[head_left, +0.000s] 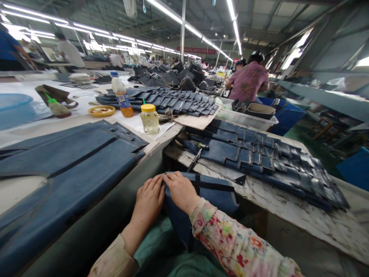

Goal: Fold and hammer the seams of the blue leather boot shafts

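Both hands meet at the upper left edge of a blue leather-like panel point(216, 198) with a black strap, which hangs over my lap. My left hand point(150, 196) has its fingers pressed together on that edge. Beside it, my right hand point(181, 190) closes over the top of the same panel, thumb hidden. Just beyond the fingers, a thin metal tool with a yellow-green end point(198, 154) lies across the table edge. To the right, overlapping blue panels point(259, 159) are stacked in a row.
Large blue pieces point(83, 154) cover the left table. A yellow-lidded jar point(150, 120), a bottle of orange liquid point(122, 96) and a yellow dish point(101, 111) stand beyond them. Behind is a white bin point(249, 119). A person in a purple top point(249, 82) works further back.
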The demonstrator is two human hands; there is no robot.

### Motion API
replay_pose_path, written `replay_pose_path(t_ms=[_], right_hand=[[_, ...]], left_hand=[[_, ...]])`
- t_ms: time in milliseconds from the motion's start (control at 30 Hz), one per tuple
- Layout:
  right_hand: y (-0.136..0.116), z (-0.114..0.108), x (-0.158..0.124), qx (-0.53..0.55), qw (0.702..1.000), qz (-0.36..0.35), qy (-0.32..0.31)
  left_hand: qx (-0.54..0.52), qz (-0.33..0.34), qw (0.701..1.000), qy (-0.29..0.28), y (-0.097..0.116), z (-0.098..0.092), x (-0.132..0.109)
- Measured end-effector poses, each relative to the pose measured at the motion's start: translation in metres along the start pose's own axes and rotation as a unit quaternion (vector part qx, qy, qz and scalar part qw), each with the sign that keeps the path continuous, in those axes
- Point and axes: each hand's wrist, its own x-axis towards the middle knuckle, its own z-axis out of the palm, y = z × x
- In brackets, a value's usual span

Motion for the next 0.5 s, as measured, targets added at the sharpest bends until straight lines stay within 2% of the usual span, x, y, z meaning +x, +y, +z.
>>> replay_pose_path(t_ms=[133, 233, 300, 367, 433, 500], right_hand=[[0.008, -0.005, -0.012, 0.009, 1.0, 0.003, 0.016], [0.021, -0.014, -0.033, 0.009, 1.0, 0.013, 0.018], [0.03, -0.021, -0.05, 0.006, 1.0, 0.023, 0.014], [0.038, -0.026, -0.069, 0.001, 0.999, 0.038, 0.011], [0.045, -0.027, -0.089, -0.008, 0.998, 0.061, 0.011], [0.049, -0.023, -0.11, -0.022, 0.996, 0.088, 0.025]], left_hand=[[-0.023, 0.012, 1.0, -0.009, 0.005, 0.0, -0.001], [-0.046, 0.026, 0.998, -0.026, 0.008, -0.007, 0.015], [-0.059, 0.038, 0.997, -0.042, 0.01, -0.012, 0.036], [-0.059, 0.052, 0.992, -0.094, 0.015, -0.013, 0.066], [-0.046, 0.061, 0.982, -0.172, 0.023, -0.005, 0.098], [-0.03, 0.059, 0.968, -0.243, 0.034, 0.012, 0.128]])
